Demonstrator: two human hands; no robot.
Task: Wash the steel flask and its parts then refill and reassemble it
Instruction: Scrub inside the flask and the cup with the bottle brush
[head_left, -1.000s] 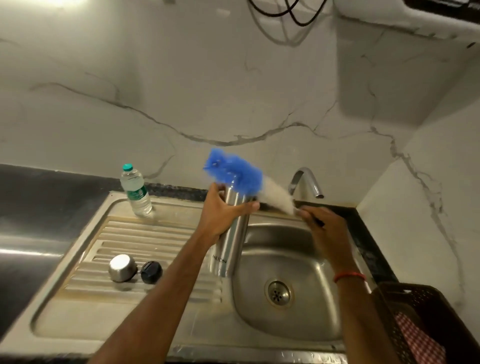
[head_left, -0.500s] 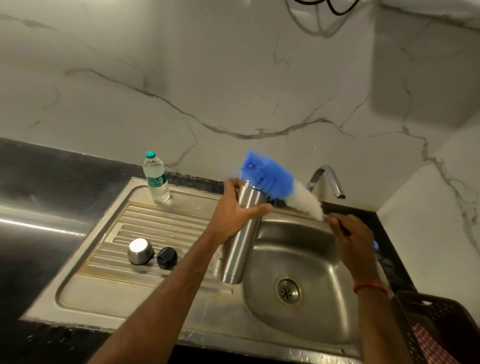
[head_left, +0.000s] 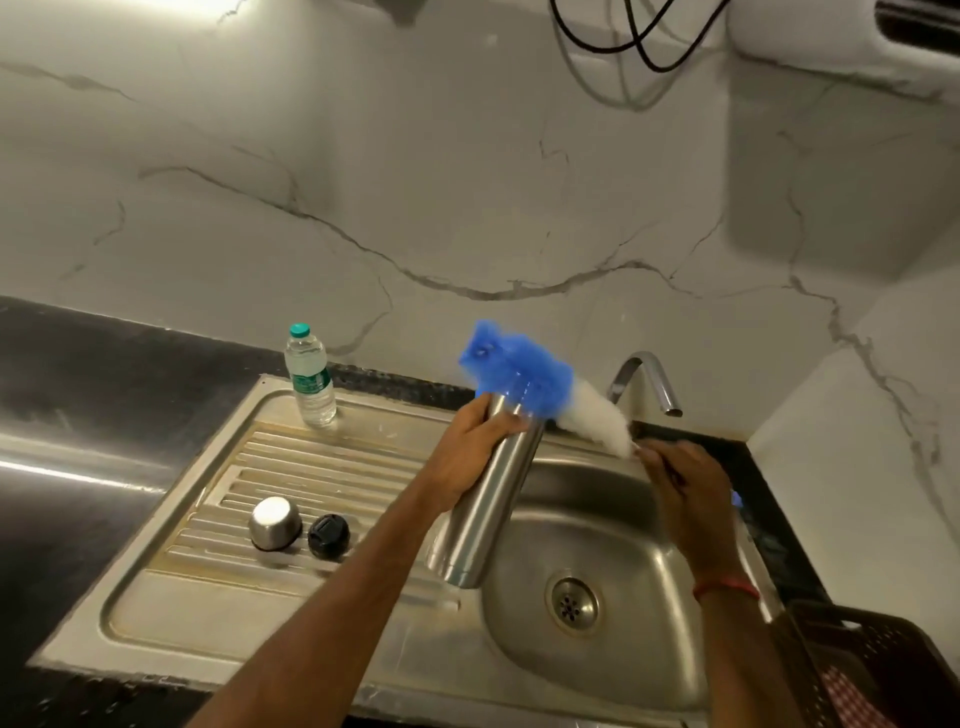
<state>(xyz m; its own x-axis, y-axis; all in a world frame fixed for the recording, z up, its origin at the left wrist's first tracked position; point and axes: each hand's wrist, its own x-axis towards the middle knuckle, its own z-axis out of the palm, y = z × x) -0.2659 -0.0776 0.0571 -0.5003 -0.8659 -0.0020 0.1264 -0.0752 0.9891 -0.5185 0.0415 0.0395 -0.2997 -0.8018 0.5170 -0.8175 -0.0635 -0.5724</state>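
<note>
Cylindrical brushed-steel flask (head_left: 483, 519), uncapped, tilted with its mouth toward the back edge of the black stone counter (head_left: 78, 364) and its base low over the rim between the ribbed draining board and the basin of the stainless-steel sink (head_left: 649, 670). Contact with that rim cannot be told. The left hand (head_left: 470, 447) grips the flask just below the mouth, fingers wrapped round the body. The right hand (head_left: 685, 493), above the basin, has its fingers curled round the mostly hidden handle of the blue-and-white bristled bottle brush (head_left: 519, 374). The brush's blurred blue end lies across the flask's mouth.

On the draining board, just beside each other, stand the domed steel cup lid (head_left: 274, 522) and the round black stopper (head_left: 328, 535). A clear plastic water bottle with a green cap (head_left: 310, 379) stands upright at the board's back edge. A curved steel tap (head_left: 649, 374) rises behind the basin.
</note>
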